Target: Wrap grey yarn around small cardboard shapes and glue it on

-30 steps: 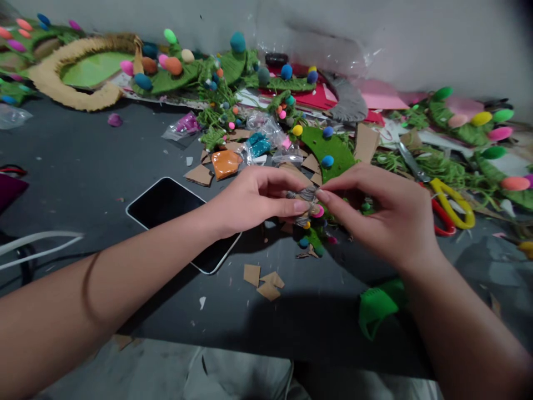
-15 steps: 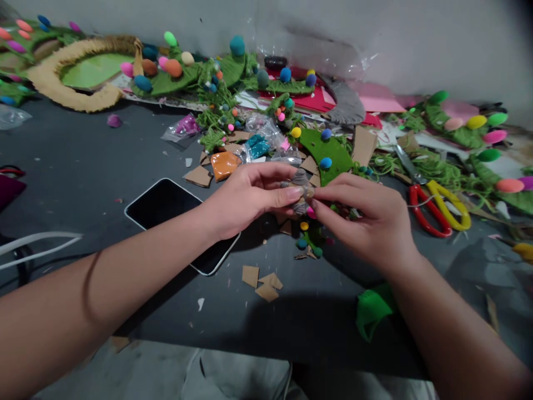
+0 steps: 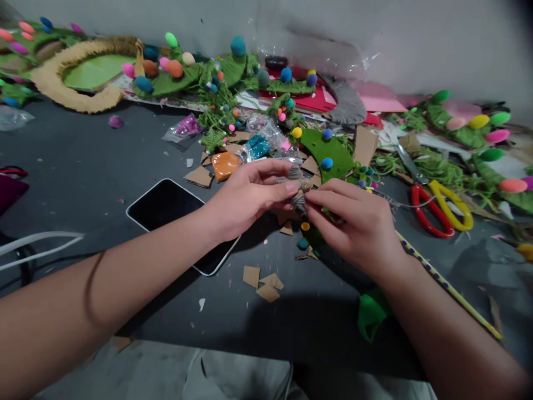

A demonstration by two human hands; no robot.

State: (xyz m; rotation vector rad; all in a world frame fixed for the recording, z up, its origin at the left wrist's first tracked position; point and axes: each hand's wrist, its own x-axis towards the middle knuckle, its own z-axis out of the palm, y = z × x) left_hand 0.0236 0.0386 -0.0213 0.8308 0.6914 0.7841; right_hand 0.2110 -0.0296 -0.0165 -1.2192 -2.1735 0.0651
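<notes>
A small cardboard piece wrapped in grey yarn (image 3: 296,171) is held above the table. My left hand (image 3: 244,203) closes on it from the left, with the thumb pressed on its front. At its right edge, the thumb and fingers of my right hand (image 3: 360,222) are pinched together. A thin grey strand of yarn (image 3: 410,205) trails from behind that hand toward the scissors. What lies between the right fingertips is mostly hidden. Beneath the hands are cardboard scraps (image 3: 268,293) and a green felt-like piece with coloured balls (image 3: 327,150).
A phone (image 3: 166,203) lies under my left forearm. Red-and-yellow scissors (image 3: 433,214) and a measuring tape (image 3: 449,289) are on the right. Yarn-wrapped green shapes (image 3: 233,69), a tan ring (image 3: 75,100) and small bags (image 3: 226,165) line the back. Green fabric (image 3: 370,314) sits near the front edge.
My right hand has shifted slightly left and down along the wrapped piece. The measuring tape beside my right forearm now shows. My left hand has barely moved.
</notes>
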